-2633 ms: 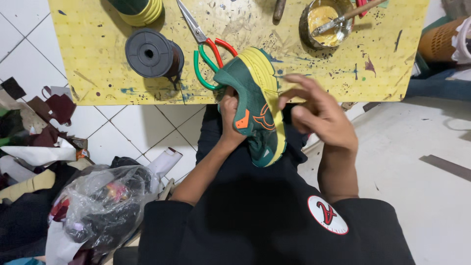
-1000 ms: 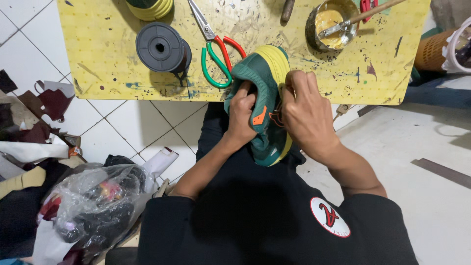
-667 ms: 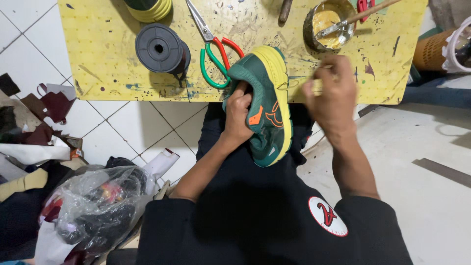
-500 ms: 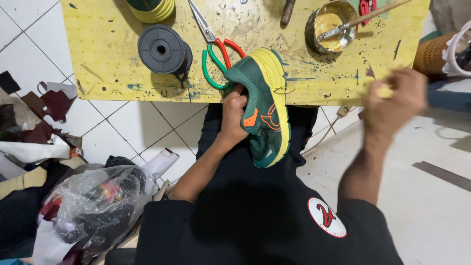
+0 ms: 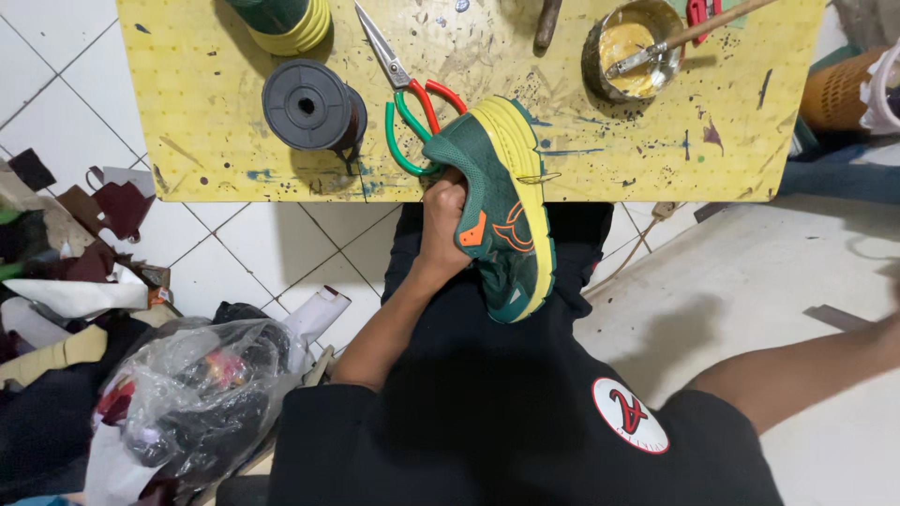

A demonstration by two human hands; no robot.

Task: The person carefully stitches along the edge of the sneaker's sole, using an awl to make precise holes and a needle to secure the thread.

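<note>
Change since half a second ago: the right arm (image 5: 797,370) has swung further out to the person's right, and the right hand has now passed off the picture's right edge; whether it is open or closed cannot be told. The left hand (image 5: 442,208) has kept its place, closed tight on the shoe.

Hidden or unclear: the plastic bag (image 5: 192,398) at lower left is cloudy, and its dark and red contents cannot be made out. A second shoe (image 5: 281,17) is cut by the top edge, only a green upper and yellow sole showing. The right forearm is blurred near the frame edge.

Materials, left to right: leather scraps (image 5: 103,201), dark red and brown, lie on the white tiled floor (image 5: 234,253). The table (image 5: 187,122) is yellow, perforated and stained with paint. On it stand a grey spool (image 5: 311,105), scissors (image 5: 412,103) with one red and one green handle, and a round metal tin (image 5: 633,49) of yellow glue with a brush resting in it.

The shoe (image 5: 502,211), green mesh with orange trim and a ribbed yellow sole, lies on its side, toe on the table edge and touching the scissors, heel over the person's lap. A fine thread (image 5: 539,177) crosses its sole.
</note>
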